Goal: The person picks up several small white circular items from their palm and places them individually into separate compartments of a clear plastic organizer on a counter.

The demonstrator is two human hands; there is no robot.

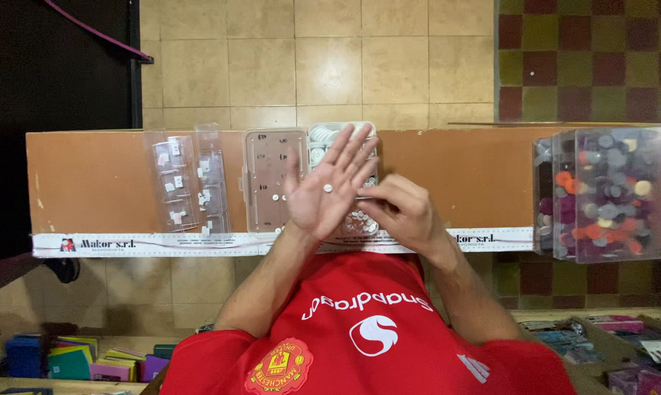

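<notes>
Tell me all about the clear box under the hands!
The box is clear plastic, split into small compartments with white buttons inside. Its flat lid lies open to the left, with a few tiny buttons on it. The box rests on the brown counter. The left hand and right hand hide most of it; whether they touch it is unclear.

Clear plastic sleeves (188, 183) lie left on the counter (96, 183); a white printed strip (147, 243) lines its edge.
</notes>
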